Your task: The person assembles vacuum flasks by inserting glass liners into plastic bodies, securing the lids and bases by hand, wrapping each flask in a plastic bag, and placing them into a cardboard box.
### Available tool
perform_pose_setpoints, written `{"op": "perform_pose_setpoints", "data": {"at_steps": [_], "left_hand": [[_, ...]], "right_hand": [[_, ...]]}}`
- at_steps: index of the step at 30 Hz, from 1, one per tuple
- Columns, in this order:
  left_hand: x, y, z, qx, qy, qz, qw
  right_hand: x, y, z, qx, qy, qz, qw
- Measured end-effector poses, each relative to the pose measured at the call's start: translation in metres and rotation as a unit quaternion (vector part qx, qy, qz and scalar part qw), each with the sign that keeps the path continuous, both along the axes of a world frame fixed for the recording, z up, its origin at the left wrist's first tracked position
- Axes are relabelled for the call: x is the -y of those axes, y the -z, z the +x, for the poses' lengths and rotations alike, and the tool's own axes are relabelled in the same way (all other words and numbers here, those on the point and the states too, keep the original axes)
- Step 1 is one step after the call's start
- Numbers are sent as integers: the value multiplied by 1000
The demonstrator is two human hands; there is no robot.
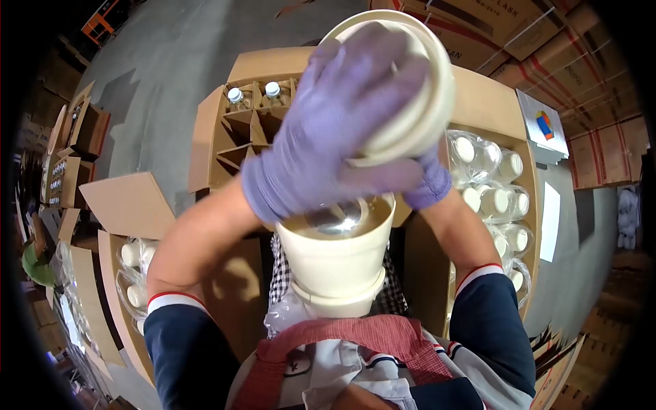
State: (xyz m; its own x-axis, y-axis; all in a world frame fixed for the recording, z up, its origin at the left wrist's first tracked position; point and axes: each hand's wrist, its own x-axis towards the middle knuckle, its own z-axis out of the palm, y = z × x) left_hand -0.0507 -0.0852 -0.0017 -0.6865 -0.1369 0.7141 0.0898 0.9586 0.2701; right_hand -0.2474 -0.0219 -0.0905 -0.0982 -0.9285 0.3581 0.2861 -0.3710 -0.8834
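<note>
My left hand (342, 119), in a purple glove, lies over the face of a round cream lid (417, 130) with its fingers bent across the rings; motion blurs it slightly. Behind the lid's lower right edge is my right hand (430, 179), gloved too, its fingers mostly hidden as it grips the lid from the far side. Under both hands a cream bucket-shaped container (335, 263) stands upright against my apron. Its mouth is open, and something shiny (342, 219) shows inside. The lid is tilted and apart from the container.
A divided carton (236, 133) with capped bottles (273, 94) stands ahead. To the right, a carton (529, 225) holds several cream-capped items (495, 200) in plastic wrap. Another carton (130, 198) is at the left. Stacked boxes (547, 61) fill the back right.
</note>
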Motion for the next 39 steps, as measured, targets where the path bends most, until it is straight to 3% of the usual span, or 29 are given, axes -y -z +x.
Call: {"op": "perform_pose_setpoints", "data": {"at_steps": [2,4,5,6,7,9,10,12,13,14,15,16,17,18,19,21,23,25,26,29,31,34,35,36,37,38,39], "left_hand": [[17,6,6,20,95,-229,969],[37,20,18,119,103,-226,961],[43,29,15,49,99,-27,993],[35,40,10,-24,121,258,958],[23,32,-2,-13,111,289,951],[11,36,-25,-75,-24,67,995],[18,29,-19,-25,-33,-36,999],[34,26,-1,98,57,-45,993],[39,20,19,191,93,256,943],[43,15,40,190,58,541,817],[51,30,54,54,80,551,829],[56,28,75,62,78,557,824],[56,32,84,82,87,501,857],[53,39,88,102,99,448,883],[45,43,79,86,152,408,896],[33,49,63,28,242,295,924],[24,40,61,35,210,227,950],[11,35,57,36,197,230,952],[4,26,55,94,153,191,965],[-5,19,58,162,95,135,973],[-3,29,65,164,101,100,976],[16,29,70,164,173,156,959],[17,36,75,129,181,183,958],[21,50,76,127,180,181,958],[25,68,77,30,124,344,930],[24,74,74,-64,64,499,862],[21,79,66,-93,-21,499,861]], "right_hand": [[-2,-7,-2,-15,-6,3,1000],[-14,-23,-7,-28,-4,-15,999],[-12,-25,-6,-26,-6,-19,999],[-2,-14,-2,-10,-8,-7,1000],[8,1,4,9,-6,25,1000],[19,19,15,28,-25,57,998],[17,15,17,27,-45,66,996],[0,9,8,11,-70,92,993],[-8,6,2,-12,-67,104,992],[-20,-2,-6,-67,-53,126,988],[-32,-12,-14,-132,-4,178,975],[-40,-18,-16,-160,52,219,961],[-40,-21,-9,-149,110,236,954],[-37,-16,11,-116,195,176,958],[-37,-20,24,-83,81,144,983],[-42,3,42,-211,55,56,974],[-47,13,57,-129,37,65,989],[-39,19,63,150,-52,207,965],[-34,22,67,296,-78,265,914],[-27,29,63,293,-100,215,926],[-32,27,62,114,-49,197,973],[-41,10,51,-171,32,89,981],[-46,9,48,-177,84,0,981],[-51,3,42,-179,83,-2,980],[-56,-11,39,-189,164,-52,967],[-60,-18,41,-190,204,-68,958],[-65,-24,44,-192,246,-83,946]]}}
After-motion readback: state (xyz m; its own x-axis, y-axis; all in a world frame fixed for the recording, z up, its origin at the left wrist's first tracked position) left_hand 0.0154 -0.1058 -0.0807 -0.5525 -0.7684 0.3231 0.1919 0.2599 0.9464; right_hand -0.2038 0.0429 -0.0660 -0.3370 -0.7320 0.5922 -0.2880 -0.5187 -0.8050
